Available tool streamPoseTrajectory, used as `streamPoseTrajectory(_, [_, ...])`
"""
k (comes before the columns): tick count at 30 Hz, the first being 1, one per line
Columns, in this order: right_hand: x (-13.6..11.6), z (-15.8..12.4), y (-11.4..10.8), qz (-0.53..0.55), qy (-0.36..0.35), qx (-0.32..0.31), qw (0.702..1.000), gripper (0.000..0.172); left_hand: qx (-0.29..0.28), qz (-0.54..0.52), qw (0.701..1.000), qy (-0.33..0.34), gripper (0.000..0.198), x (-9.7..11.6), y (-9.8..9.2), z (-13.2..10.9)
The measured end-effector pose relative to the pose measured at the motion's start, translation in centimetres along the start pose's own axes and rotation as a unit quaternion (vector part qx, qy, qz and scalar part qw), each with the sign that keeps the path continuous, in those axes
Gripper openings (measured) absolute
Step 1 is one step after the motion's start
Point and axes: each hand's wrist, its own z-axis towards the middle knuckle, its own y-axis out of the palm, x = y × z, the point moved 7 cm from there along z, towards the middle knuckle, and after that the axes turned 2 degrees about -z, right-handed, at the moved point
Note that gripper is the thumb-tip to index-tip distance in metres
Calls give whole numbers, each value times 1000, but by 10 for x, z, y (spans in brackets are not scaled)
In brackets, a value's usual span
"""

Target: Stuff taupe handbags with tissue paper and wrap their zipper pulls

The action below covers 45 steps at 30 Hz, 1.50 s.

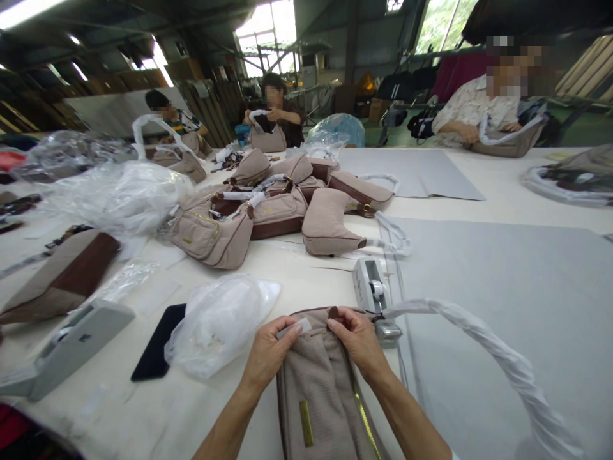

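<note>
A taupe fabric handbag (316, 377) with dark brown piping, a gold plate and a gold zipper lies on the table directly in front of me. At its upper edge, my left hand (265, 354) is closed, pinching a small whitish strip (303, 324) between thumb and fingers. My right hand (360, 345) is closed too, with thumb and fingers on a small brown tab (332, 312) at the same edge. The bag's handle (479, 335), wrapped in white material, arcs away to the right.
A grey tape dispenser (368, 287) stands just beyond the bag; another dispenser (81, 348) is at left. Nearby lie a dark flat object (156, 348) and a crumpled plastic bag (220, 322). Several handbags (211, 233) are piled mid-table. Grey sheets (507, 287) cover the right. Co-workers sit across.
</note>
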Motion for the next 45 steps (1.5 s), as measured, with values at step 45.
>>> streamPoseTrajectory(45, [-7,-5,0,-105,-140,-10,984,44,-168,334,907,196,21,42,46,19])
